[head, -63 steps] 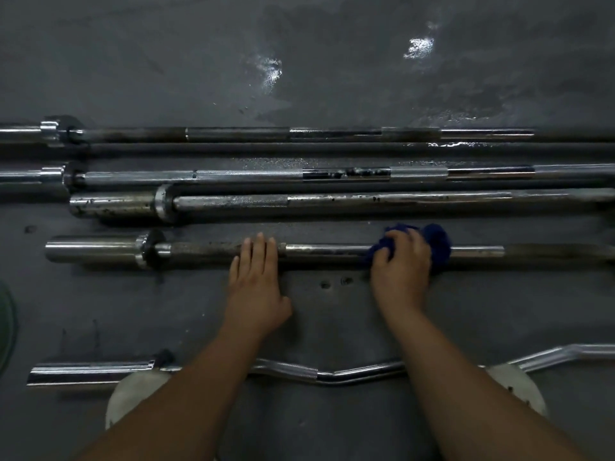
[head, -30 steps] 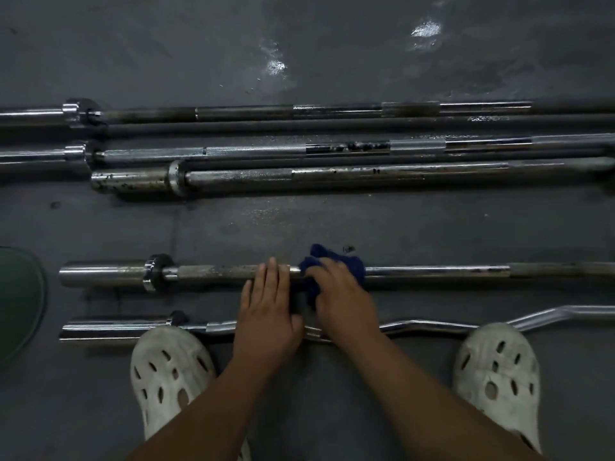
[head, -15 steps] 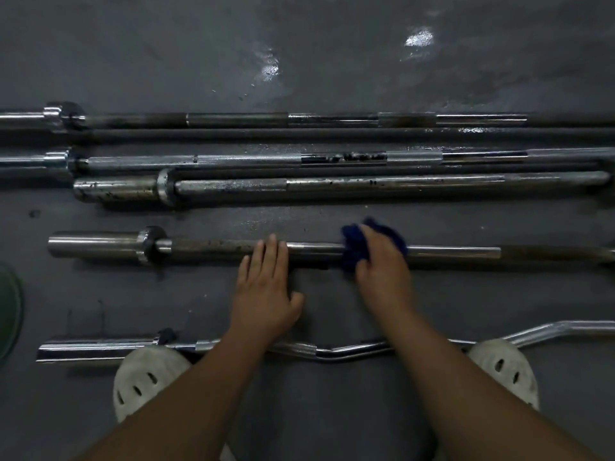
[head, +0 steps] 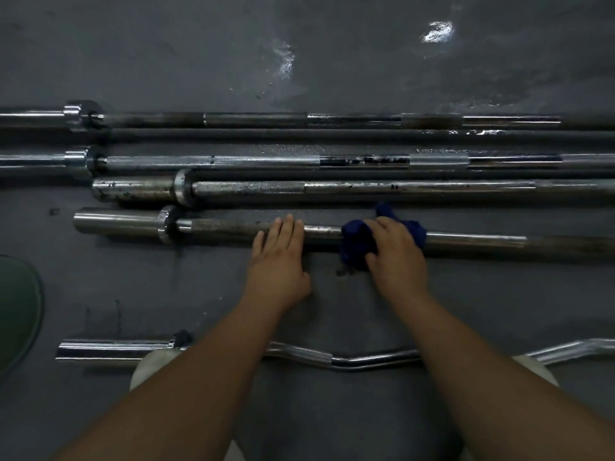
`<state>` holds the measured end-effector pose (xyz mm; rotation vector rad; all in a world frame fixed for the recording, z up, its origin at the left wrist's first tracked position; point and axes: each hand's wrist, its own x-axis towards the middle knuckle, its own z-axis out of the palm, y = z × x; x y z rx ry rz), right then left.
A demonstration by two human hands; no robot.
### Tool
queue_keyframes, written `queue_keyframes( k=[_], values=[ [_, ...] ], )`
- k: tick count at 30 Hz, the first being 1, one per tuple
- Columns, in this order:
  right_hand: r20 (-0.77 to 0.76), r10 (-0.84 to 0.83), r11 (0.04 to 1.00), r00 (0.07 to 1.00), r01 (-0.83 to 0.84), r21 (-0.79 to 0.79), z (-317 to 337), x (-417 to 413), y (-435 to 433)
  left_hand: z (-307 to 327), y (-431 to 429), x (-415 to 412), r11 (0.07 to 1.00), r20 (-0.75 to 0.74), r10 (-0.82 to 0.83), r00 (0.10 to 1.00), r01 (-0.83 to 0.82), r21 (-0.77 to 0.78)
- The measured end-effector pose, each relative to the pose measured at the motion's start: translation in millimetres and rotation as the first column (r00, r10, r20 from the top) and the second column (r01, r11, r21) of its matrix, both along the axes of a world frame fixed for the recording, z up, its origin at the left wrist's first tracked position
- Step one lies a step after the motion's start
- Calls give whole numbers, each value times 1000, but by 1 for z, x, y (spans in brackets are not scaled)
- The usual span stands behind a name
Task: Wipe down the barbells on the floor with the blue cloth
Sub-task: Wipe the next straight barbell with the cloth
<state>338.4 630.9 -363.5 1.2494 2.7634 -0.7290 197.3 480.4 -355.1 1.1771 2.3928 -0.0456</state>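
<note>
Several steel barbells lie side by side on the dark floor. The nearest straight barbell (head: 476, 240) runs across the middle of the view. My right hand (head: 396, 257) grips the blue cloth (head: 354, 242), which is wrapped over this bar's shaft. My left hand (head: 278, 261) rests flat with straight fingers on the same shaft, a little left of the cloth. Three more straight barbells lie beyond: one (head: 399, 188) just behind, another (head: 266, 161) further back, and the farthest (head: 256, 119).
A curved chrome curl bar (head: 366, 359) lies close to me, under my forearms. Pale shoes (head: 149, 367) show beneath my arms at both sides. A dark green round object (head: 18, 311) sits at the left edge. The floor behind the bars looks wet and shiny.
My right hand slid the blue cloth to the right along the shaft, away from my left hand. My left hand stayed on the bar. The view shifted slightly.
</note>
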Motion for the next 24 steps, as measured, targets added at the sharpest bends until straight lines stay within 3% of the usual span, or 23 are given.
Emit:
queue_keyframes(
  k=[2, 6, 8, 12, 16, 17, 21, 24],
  values=[
    [10, -51, 998, 999, 50, 34, 0, -13, -8, -1, 7, -7, 1000, 35, 11, 999, -11, 9],
    [4, 194, 981, 981, -193, -32, 1, -76, -38, -5, 13, -18, 996, 81, 39, 996, -45, 71],
    [-3, 221, 974, 975, -221, -38, -1, -73, -34, -4, 6, -20, 997, 71, 8, 997, -14, 82],
    [-45, 8, 1000, 999, -8, 15, -6, -7, -8, -2, -16, -8, 992, 12, -4, 1000, 3, 126],
    [44, -212, 973, 976, 207, 100, -4, 15, -16, -6, -20, -1, 975, -103, 39, 994, -16, 223],
    [42, -181, 980, 983, 177, 92, -2, 7, -27, -5, -19, 1, 981, -105, 36, 994, -15, 192],
    [5, 198, 980, 980, -198, -38, 1, -13, -60, -8, -27, 22, 1000, -28, -22, 999, 22, 3],
    [53, 102, 995, 993, -102, 5, -1, 24, -38, -5, -46, 25, 997, -30, -79, 996, 80, 18]
  ],
)
